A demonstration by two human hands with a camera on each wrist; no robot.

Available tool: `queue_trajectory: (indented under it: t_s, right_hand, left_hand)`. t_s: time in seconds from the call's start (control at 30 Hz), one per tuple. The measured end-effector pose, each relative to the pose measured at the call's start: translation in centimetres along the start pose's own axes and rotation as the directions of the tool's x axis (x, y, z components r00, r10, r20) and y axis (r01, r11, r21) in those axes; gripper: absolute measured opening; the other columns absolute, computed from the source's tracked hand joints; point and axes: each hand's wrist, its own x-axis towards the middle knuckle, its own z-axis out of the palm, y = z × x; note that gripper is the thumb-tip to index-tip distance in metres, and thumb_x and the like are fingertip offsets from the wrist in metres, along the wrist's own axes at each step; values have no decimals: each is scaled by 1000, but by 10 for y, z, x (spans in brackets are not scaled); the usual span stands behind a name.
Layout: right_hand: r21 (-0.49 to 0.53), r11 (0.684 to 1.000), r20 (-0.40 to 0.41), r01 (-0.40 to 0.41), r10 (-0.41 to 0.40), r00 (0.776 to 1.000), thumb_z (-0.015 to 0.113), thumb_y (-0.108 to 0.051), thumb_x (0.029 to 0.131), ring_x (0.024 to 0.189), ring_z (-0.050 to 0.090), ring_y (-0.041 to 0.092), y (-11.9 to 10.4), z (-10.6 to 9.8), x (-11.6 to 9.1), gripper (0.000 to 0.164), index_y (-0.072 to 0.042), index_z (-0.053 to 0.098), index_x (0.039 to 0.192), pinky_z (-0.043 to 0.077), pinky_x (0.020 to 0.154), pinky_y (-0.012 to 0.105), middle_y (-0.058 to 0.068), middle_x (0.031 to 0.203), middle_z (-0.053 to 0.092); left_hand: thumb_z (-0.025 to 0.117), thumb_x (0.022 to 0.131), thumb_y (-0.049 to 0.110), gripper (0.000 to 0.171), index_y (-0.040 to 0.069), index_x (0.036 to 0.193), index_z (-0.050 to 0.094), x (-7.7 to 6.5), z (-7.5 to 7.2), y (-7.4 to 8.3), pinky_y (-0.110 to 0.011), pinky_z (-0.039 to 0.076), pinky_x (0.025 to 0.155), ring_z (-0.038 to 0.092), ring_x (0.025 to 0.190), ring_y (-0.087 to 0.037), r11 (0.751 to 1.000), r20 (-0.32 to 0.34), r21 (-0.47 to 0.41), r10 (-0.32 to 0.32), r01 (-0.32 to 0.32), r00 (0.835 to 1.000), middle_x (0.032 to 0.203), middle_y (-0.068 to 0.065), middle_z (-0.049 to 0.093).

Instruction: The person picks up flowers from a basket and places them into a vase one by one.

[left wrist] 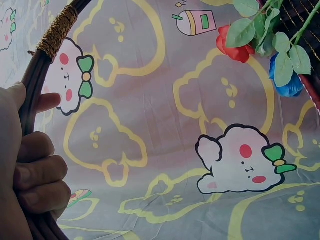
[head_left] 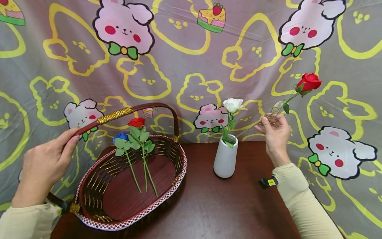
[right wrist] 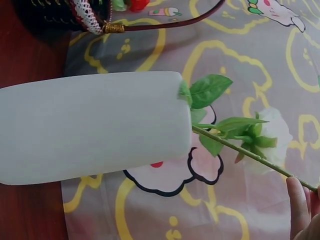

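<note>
My left hand (head_left: 47, 162) grips the dark handle (head_left: 167, 107) of a woven basket (head_left: 184, 162), its fingers curled round the handle in the left wrist view. A red rose (head_left: 136, 122) and a blue rose (head_left: 120, 137) lie in the basket, heads at the back rim. To the right stands a white vase (head_left: 225, 161) holding a white rose (head_left: 233, 105). My right hand (head_left: 277, 134) pinches the stem of another red rose (head_left: 309, 83), tilted with its head up to the right. In the right wrist view its stem (right wrist: 240, 150) reaches the vase (right wrist: 100, 127) mouth; how deep is hidden.
Basket and vase stand on a dark reddish-brown table (head_left: 203, 205). Behind them hangs a grey cloth (head_left: 185, 66) printed with cartoon rabbits. A small black device with a yellow mark (head_left: 271, 182) is at the right wrist.
</note>
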Motion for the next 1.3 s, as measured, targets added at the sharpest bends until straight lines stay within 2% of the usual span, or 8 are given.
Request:
queue_trajectory:
  t_s: [0.17, 0.37, 0.8, 0.97, 1.17, 1.3]
  right_hand:
    - [-41, 999, 13, -9, 9, 1000, 68, 13, 92, 70, 71, 18, 8, -1, -3, 15, 7, 63, 105, 61, 63, 30, 9, 93, 67]
    - [-76, 997, 35, -34, 37, 999, 68, 10, 93, 72, 71, 18, 17, -1, -8, 13, 1, 61, 100, 61, 65, 30, 8, 94, 65]
    - [-148, 986, 42, -74, 81, 996, 66, 10, 95, 73, 71, 11, 35, 0, -17, 13, 3, 61, 105, 61, 65, 31, 5, 96, 66]
    - [-161, 984, 46, -78, 86, 995, 65, 11, 95, 73, 71, 10, 40, 0, -20, 13, 4, 61, 105, 61, 65, 30, 5, 97, 66]
    - [-182, 978, 49, -97, 108, 993, 67, 8, 95, 74, 71, 10, 46, 0, -23, 13, -1, 62, 102, 61, 65, 30, 4, 98, 68]
    - [-210, 970, 57, -120, 135, 989, 67, 7, 95, 74, 72, 12, 49, -1, -26, 13, 3, 61, 106, 61, 66, 30, 4, 99, 67]
  left_hand:
    - [53, 109, 33, 34, 9, 131, 63, 1, 0, 0, -45, 32, 48, 51, 50, -33, 1000, -9, -1, 7, -7, 1000, 69, -19, 65]
    - [54, 109, 32, 34, 8, 131, 63, 0, 0, 0, -44, 32, 49, 50, 50, -32, 1000, -15, -3, 6, -6, 1000, 70, -20, 65]
    - [53, 109, 34, 36, 8, 131, 63, 0, 1, 0, -39, 29, 49, 47, 49, -28, 1000, 0, 5, 0, 0, 1000, 63, -13, 60]
    - [53, 109, 32, 34, 8, 131, 63, 0, 0, 0, -42, 30, 48, 49, 49, -30, 1000, -11, 6, 6, -6, 1000, 64, -15, 61]
    - [55, 108, 30, 31, 9, 130, 63, 1, 0, -1, -47, 32, 48, 51, 49, -33, 1000, -13, 5, 11, -11, 1000, 67, -17, 63]
    - [53, 109, 33, 33, 9, 131, 63, 1, 1, -1, -46, 32, 48, 50, 50, -32, 1000, 3, 5, 3, -3, 1000, 66, -16, 62]
